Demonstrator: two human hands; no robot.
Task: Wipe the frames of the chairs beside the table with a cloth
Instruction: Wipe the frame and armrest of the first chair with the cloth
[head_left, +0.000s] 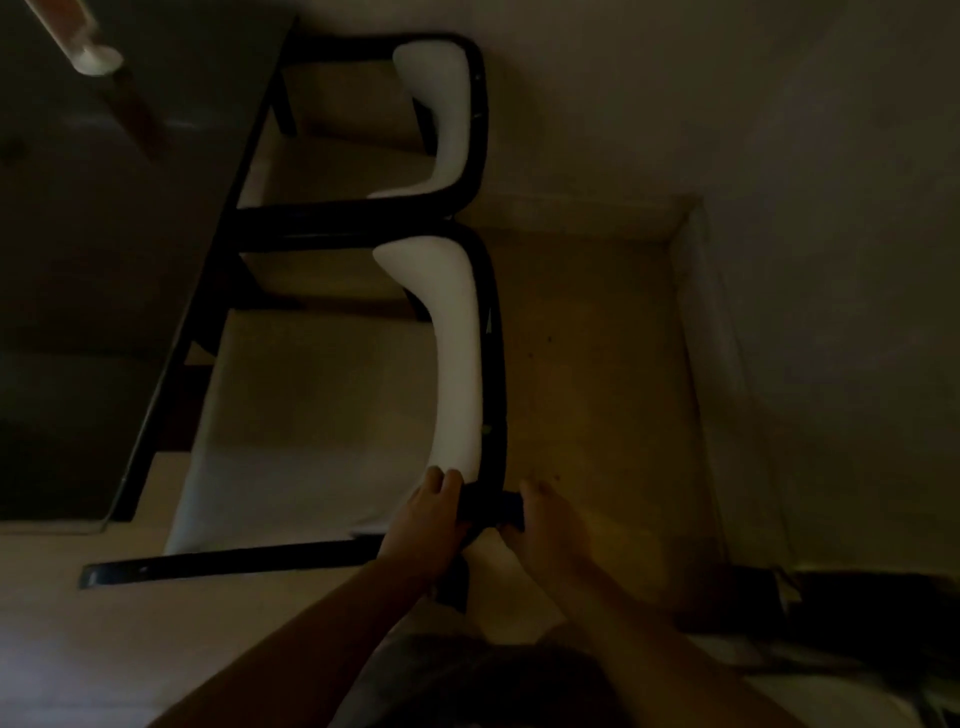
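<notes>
1. Head view, nearest first: both forearms reach down to the near chair's (311, 415) back corner. Scene is dark.
2. Left hand (426, 525) and right hand (550, 525) each grip an end of the dark cloth (491, 506), which is draped across the black frame (493, 364) just below the white backrest (457, 353).
3. Judgement: keep the cloth taut, wrapped around the rail, and slide it along the curve; don't skip the underside.
4. Far chair (457, 119) sits beyond, touching the near one, both tucked beside the tabletop (104, 260). Its frame looks untouched; can't tell for sure.
</notes>
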